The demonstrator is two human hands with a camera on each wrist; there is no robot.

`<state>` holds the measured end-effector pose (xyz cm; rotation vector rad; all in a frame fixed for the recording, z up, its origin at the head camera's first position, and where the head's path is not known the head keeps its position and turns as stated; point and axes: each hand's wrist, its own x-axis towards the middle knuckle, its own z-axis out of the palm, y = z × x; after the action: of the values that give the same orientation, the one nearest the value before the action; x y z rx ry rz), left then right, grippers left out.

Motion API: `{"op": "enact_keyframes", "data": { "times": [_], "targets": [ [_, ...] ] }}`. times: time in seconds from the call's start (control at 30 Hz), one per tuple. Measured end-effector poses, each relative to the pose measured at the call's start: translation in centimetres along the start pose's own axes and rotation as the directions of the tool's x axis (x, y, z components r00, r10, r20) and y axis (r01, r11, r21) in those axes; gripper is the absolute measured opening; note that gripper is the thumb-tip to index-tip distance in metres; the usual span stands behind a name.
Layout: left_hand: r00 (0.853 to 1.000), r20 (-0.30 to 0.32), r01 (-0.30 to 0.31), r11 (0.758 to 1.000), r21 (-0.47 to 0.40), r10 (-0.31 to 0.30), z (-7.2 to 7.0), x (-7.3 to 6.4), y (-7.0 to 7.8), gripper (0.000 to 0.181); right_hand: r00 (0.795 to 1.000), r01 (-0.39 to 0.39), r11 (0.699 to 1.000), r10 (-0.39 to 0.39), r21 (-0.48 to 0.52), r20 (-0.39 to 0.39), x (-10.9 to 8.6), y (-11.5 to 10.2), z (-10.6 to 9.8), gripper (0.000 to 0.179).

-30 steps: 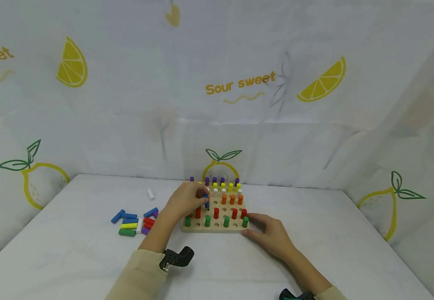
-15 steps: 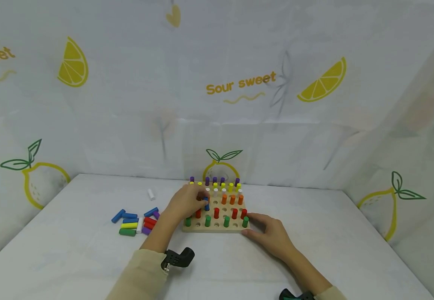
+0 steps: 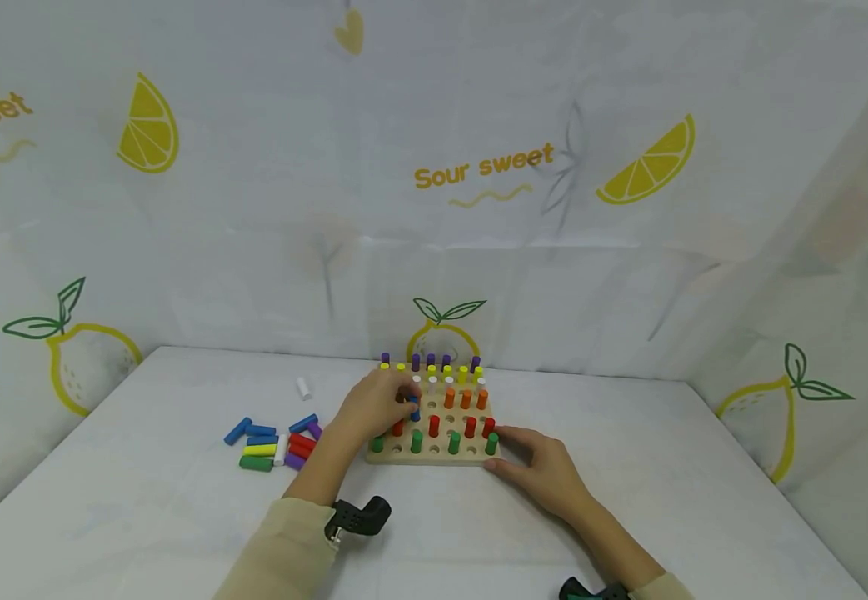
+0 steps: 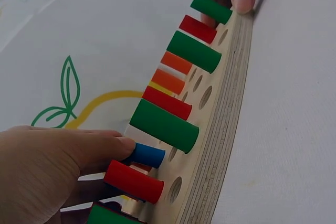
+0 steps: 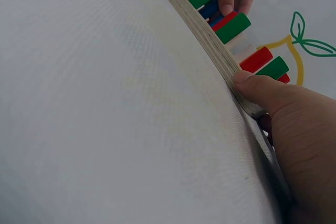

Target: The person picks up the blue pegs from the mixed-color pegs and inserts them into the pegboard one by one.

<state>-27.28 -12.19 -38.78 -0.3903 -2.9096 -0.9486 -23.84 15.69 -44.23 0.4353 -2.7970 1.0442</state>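
My left hand [image 3: 376, 407] pinches a blue peg [image 4: 148, 155] between thumb and fingers. The peg stands upright, its lower end at the wooden pegboard [image 3: 434, 459], among red and green pegs. How deep it sits in a hole I cannot tell. At the board's front right corner, my right hand [image 3: 542, 468] grips the edge, with the thumb on the near side, as the right wrist view shows. Rows of purple, yellow, white, orange, red and green pegs stand in the board. The left hand hides part of the board's left side.
Left of the board lies a loose group of pegs: several blue ones, a yellow peg [image 3: 259, 450], a green peg [image 3: 256, 463], a white peg [image 3: 280, 450], and some red and purple. Another white peg [image 3: 303, 388] lies apart, farther back. A printed cloth hangs behind the table.
The blue peg and my left fingers have come down slightly onto the board, covering the hole seen below the peg earlier. My right hand has stayed in place.
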Motion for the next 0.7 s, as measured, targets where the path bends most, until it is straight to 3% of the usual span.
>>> {"op": "enact_keyframes", "data": {
  "times": [0.47, 0.7],
  "targets": [
    [1.000, 0.020, 0.000, 1.000, 0.001, 0.000, 0.27, -0.11, 0.13, 0.012, 1.000, 0.002, 1.000, -0.002, -0.006, 0.001, 0.00, -0.11, -0.14, 0.055],
    [0.999, 0.034, 0.022, 0.999, -0.040, -0.020, -0.09, -0.56, 0.21, 0.015, 1.000, -0.001, 1.000, 0.001, -0.003, 0.003, 0.01, -0.06, -0.12, 0.055]
  ]
}}
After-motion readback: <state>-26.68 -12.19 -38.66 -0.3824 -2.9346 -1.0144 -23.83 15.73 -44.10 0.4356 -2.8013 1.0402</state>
